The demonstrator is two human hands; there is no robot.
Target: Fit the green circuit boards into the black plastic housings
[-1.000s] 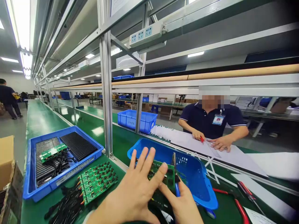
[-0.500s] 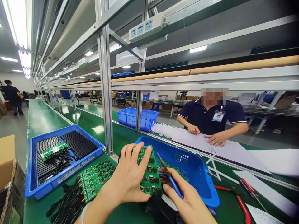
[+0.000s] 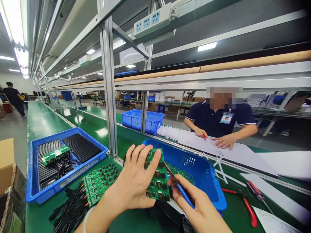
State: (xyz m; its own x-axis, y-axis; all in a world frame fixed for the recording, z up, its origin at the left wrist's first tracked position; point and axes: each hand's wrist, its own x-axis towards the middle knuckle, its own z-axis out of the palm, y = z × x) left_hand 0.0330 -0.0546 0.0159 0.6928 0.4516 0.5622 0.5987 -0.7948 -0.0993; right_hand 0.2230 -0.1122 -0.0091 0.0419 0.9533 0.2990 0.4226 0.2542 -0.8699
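My left hand (image 3: 136,179) grips a green circuit board panel (image 3: 157,176) with rows of small digit displays, holding it tilted above the bench. In my right hand (image 3: 191,200) are blue-handled pliers (image 3: 181,191); their dark pointed jaw lies against the panel's right edge. The other jaw is hidden. Behind the panel is a blue basket (image 3: 204,181) with thin green strips inside. Several green boards (image 3: 100,181) with black cables (image 3: 69,207) lie on the bench left of my left hand.
A blue tray (image 3: 29,181) at left holds black ribbed parts and a wired board (image 3: 55,154). Red-handled pliers (image 3: 249,207) and a screwdriver (image 3: 256,191) lie at right. A metal post (image 3: 108,90) rises ahead. Across the bench, a co-worker handles white sheets (image 3: 243,158).
The pliers have shifted slightly right and down, their jaw now against the panel's edge. My left hand keeps hold of the panel, which has tilted slightly. The far person at left has stepped.
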